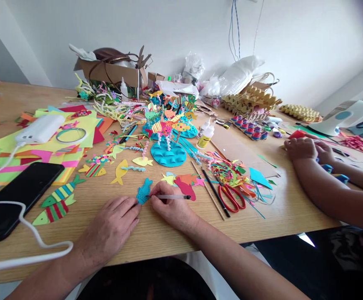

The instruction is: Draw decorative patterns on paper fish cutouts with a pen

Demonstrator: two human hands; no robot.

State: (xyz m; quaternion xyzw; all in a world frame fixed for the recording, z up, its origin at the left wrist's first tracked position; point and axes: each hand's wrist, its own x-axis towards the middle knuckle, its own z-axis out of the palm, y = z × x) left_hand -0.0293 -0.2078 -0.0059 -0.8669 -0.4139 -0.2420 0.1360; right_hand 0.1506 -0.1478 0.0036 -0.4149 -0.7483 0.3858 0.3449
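A blue paper fish (pixel 143 192) with dark scale marks lies on the wooden table between my hands. My right hand (pixel 171 206) is closed around a pen (pixel 176 196), whose tip touches the fish's right side. Flat on the table, my left hand (pixel 114 227) has its fingertips at the fish's lower left edge. Just right of my right hand lies a red paper fish (pixel 185 188). A yellow paper fish (pixel 119 172) with a twisted blue strip is above my left hand. Two striped fish (pixel 59 194) lie farther left.
Behind the fish stands a blue scalloped base (pixel 168 153) with paper fish on curly stems. Glue bottles (pixel 205 137), red scissors (pixel 232 198) and paper scraps are to the right. A black phone (pixel 18 196) and white cable lie left. Another person's hands (pixel 306 149) work at the right.
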